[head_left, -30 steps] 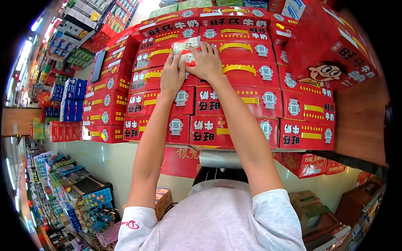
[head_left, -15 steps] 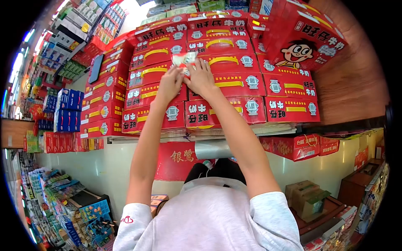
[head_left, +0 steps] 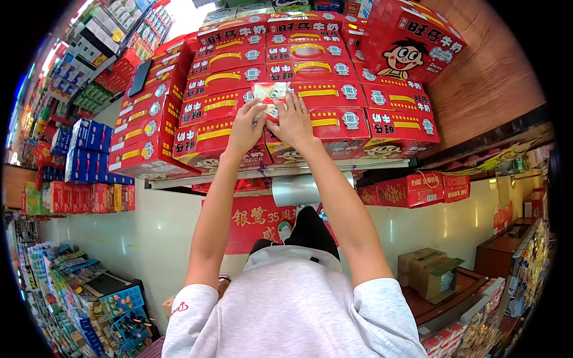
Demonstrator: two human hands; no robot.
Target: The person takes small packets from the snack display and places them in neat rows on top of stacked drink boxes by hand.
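Observation:
Both my hands rest on a small white, green and red packet (head_left: 271, 91) lying on top of the red milk cartons (head_left: 331, 121) with yellow handles. My left hand (head_left: 246, 128) is at the packet's lower left, its fingers bent together at the near edge. On the packet's right side lies my right hand (head_left: 290, 122), fingers stretched forward and slightly apart, its thumb near my left fingers. The packet's near part is partly hidden by my fingers.
A dark phone (head_left: 140, 78) lies on cartons at the left. One larger red carton (head_left: 409, 45) with a cartoon face stands at the upper right. Blue boxes (head_left: 88, 152) are stacked at the left. Below right, an open cardboard box (head_left: 427, 273) sits on a brown surface.
The view has shifted, so the cartons' front edge and more floor show. My hands remain at the packet, with my left fingers now more bent at its near edge.

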